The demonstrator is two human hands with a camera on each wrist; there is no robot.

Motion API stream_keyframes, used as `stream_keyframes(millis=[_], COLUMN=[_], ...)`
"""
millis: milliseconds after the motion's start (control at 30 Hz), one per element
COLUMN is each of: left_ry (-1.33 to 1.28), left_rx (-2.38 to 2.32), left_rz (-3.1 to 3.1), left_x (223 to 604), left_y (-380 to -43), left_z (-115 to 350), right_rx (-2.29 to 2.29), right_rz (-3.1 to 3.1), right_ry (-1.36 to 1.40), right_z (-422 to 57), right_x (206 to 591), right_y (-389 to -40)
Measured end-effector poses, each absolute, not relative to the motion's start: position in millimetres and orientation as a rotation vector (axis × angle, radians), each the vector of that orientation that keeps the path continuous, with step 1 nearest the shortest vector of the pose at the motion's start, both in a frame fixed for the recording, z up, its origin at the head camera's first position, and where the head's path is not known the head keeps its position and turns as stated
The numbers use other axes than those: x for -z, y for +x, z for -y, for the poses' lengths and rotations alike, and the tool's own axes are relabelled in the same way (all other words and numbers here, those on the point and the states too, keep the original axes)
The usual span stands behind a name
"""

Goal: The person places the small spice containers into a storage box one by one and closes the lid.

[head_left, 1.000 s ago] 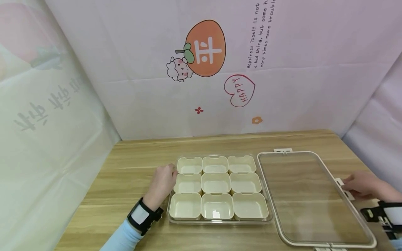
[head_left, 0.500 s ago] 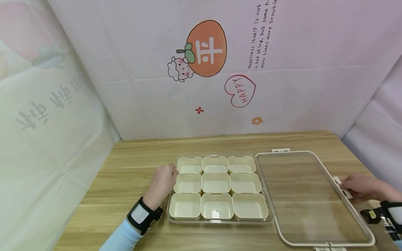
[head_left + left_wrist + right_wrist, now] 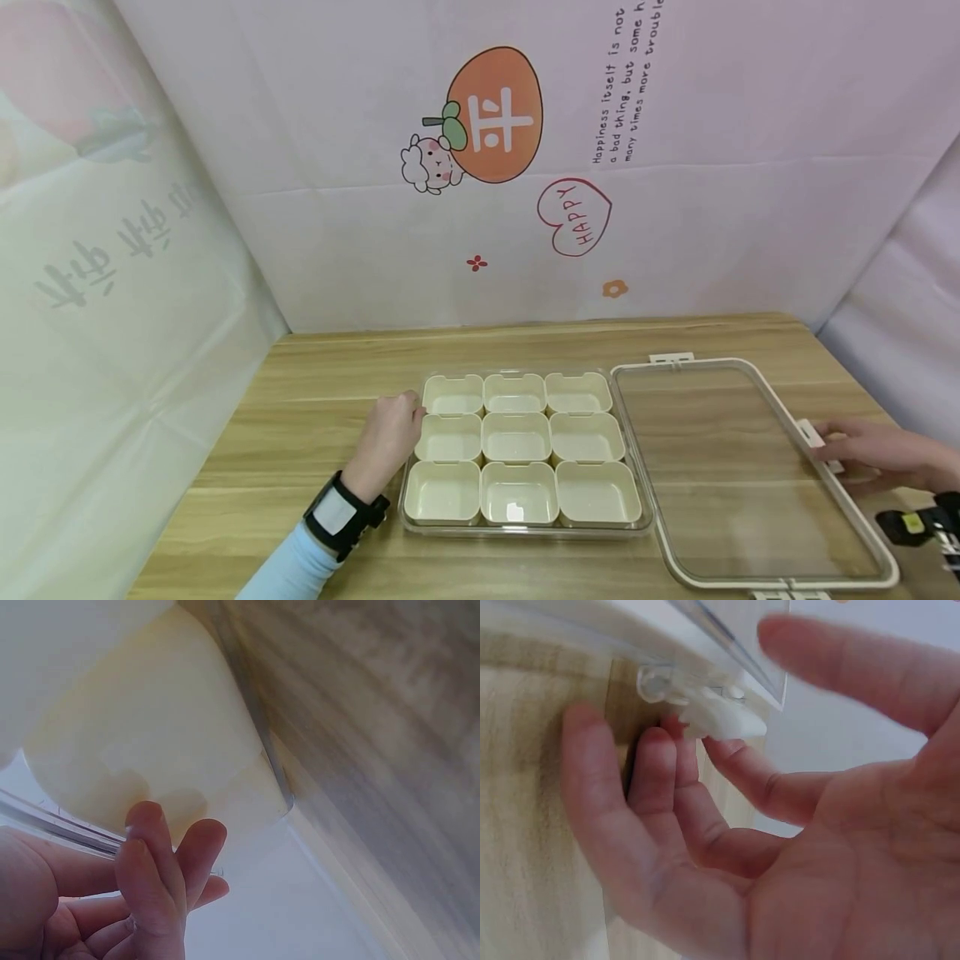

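A clear plastic tray [image 3: 525, 531] holds several cream bins [image 3: 517, 492] in three rows of three. At its left wall my left hand [image 3: 386, 437] grips the tray's edge, with fingertips on the inner side close to a bin [image 3: 142, 727]. To the right lies a clear lid [image 3: 742, 475] with a pale rim, flat beside the tray. My right hand [image 3: 873, 450] is at the lid's right-side latch [image 3: 819, 445]. In the right wrist view its thumb stands apart above the rim, and loosely bent fingers lie around and below the white latch [image 3: 724, 716].
The wooden table [image 3: 330, 392] reaches back to a printed white cloth [image 3: 360, 258] hung behind it. More cloth hangs at the left and right sides. Other latches [image 3: 672, 358] stick out from the lid's far and near edges.
The lid has shifted slightly to the left against the tray. My right hand's fingers have loosened and spread at the latch. My left hand has stayed in place.
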State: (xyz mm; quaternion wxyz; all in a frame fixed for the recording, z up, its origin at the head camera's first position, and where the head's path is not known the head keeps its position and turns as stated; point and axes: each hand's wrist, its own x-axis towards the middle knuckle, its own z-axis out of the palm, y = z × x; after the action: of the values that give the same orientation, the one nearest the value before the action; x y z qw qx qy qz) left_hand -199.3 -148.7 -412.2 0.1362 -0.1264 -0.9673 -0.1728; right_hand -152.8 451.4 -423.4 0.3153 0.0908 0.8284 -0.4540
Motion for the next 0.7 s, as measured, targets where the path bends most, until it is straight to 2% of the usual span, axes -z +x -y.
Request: stream_keyframes(millis=[700], left_ry=[-0.37], left_rx=[0.502], left_rz=[2.813], left_x=[411.1], left_y=[-197.8], left_z=[148.6], right_rx=[1.445], right_rz=[-1.831], right_ry=[-0.051], right_z=[-460.0], right_x=[424.2], right_y=[-137.3])
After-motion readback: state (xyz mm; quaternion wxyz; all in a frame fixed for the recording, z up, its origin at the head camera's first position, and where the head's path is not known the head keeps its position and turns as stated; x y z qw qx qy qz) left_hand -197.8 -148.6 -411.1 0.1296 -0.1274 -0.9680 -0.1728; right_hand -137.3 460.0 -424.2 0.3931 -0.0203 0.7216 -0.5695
